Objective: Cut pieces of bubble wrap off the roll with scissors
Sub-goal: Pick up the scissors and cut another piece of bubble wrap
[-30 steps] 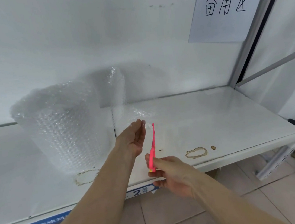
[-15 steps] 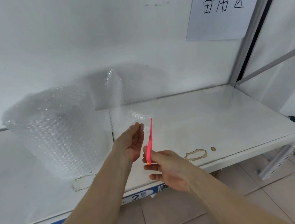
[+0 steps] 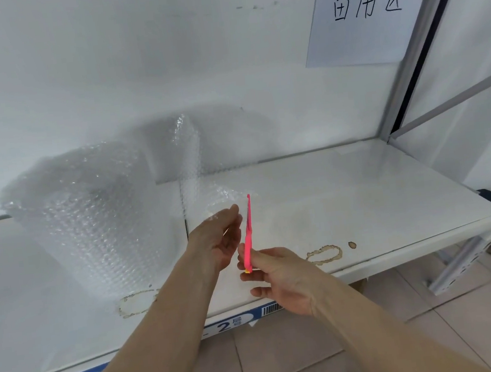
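A big roll of clear bubble wrap (image 3: 89, 222) stands upright on the white shelf (image 3: 346, 198) at the left. A loose sheet of wrap (image 3: 189, 161) runs from the roll to the right and down toward my hands. My left hand (image 3: 217, 241) pinches the free lower edge of that sheet. Pink scissors (image 3: 248, 234) point up and away, seen edge-on, so I cannot tell if the blades are apart. My right hand (image 3: 276, 277) grips their handle, just right of my left hand. The blade tips reach the sheet's edge.
A paper sign (image 3: 368, 9) with handwritten characters hangs on the back wall at upper right. Rust rings (image 3: 324, 255) mark the shelf near its front edge. A metal upright (image 3: 406, 54) bounds the shelf on the right. Tiled floor (image 3: 289, 364) lies below.
Both hands have drifted slightly toward me and to the left with the scissors and the sheet's edge. The grips are the same.
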`<state>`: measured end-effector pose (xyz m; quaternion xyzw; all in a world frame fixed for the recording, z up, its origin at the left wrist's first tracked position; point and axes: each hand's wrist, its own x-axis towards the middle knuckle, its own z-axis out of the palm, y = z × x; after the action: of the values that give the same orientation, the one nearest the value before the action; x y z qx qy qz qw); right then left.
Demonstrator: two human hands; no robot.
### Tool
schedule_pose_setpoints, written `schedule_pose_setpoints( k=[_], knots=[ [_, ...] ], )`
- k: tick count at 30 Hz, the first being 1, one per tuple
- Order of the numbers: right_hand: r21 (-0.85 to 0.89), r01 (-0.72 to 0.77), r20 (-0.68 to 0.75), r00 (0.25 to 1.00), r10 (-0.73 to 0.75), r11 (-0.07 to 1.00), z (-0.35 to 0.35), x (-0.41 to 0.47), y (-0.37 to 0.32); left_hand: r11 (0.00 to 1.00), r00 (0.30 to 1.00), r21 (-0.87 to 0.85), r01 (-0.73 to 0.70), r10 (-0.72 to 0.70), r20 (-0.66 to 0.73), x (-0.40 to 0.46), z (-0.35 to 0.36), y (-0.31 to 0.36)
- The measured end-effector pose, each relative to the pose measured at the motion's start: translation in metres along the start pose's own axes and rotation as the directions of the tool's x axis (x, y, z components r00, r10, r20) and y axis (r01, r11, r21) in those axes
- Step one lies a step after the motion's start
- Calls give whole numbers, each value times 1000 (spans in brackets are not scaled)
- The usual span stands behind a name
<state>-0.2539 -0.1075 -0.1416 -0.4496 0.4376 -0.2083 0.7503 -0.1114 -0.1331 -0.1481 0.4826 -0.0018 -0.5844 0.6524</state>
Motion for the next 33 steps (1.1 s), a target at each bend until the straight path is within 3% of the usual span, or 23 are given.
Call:
schedule_pose_setpoints(
  k=[33],
  knots=[
    [50,-9,43,999,7,999,3,3,4,998,998,36,48,-49,29,8,0,-3]
  ],
)
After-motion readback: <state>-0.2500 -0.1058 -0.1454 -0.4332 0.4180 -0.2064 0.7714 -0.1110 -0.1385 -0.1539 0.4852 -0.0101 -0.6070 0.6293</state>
